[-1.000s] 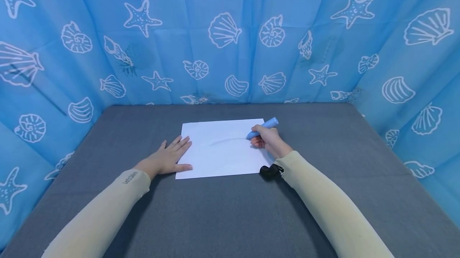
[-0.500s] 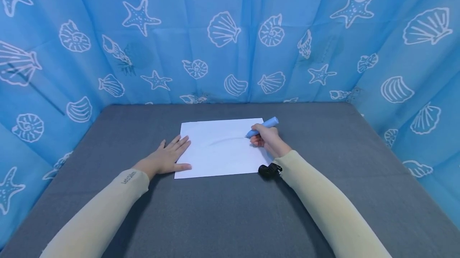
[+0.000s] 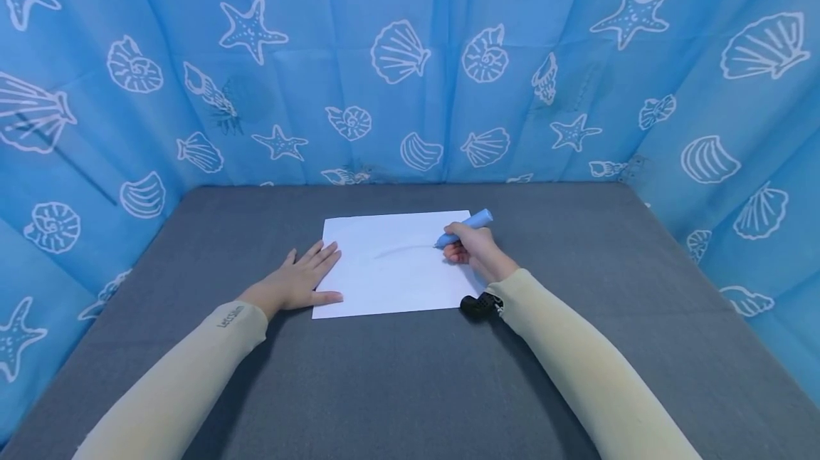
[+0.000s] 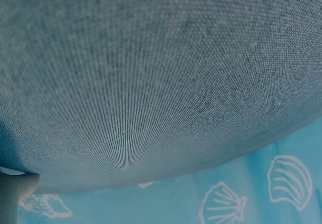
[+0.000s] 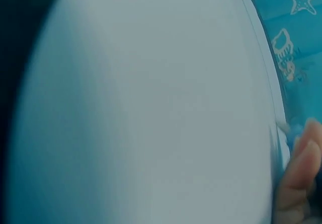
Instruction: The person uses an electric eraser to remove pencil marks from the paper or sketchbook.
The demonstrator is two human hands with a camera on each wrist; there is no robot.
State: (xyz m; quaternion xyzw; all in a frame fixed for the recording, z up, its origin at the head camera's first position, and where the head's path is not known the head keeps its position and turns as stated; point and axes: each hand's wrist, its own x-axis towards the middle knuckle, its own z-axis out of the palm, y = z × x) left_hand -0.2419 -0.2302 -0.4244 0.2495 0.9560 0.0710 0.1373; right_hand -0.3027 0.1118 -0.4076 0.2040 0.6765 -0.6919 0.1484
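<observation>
A white sheet of paper point(image 3: 391, 282) lies on the grey cloth-covered table, with a faint curved streak across its middle. My left hand point(image 3: 293, 283) rests spread on the sheet's left edge, fingers straight and thumb apart. Near the right edge my right hand point(image 3: 479, 250) pinches a light blue marker point(image 3: 477, 220), its tip down at the paper by the streak's right end. In the right wrist view the paper point(image 5: 166, 93) fills most of the picture, and fingers point(image 5: 302, 171) hold the marker at the right border. Only a sliver of the left hand point(image 4: 15, 194) shows in the left wrist view.
Grey cloth point(image 3: 397, 389) surrounds the sheet. A blue curtain point(image 3: 410, 118) with white shells and starfish stands behind the table and along both sides. A small black device point(image 3: 477, 307) sits at the right wrist, close to the sheet's lower right corner.
The right hand and marker have shifted very slightly left over the paper. The left hand stays in place, and the sheet has not visibly moved.
</observation>
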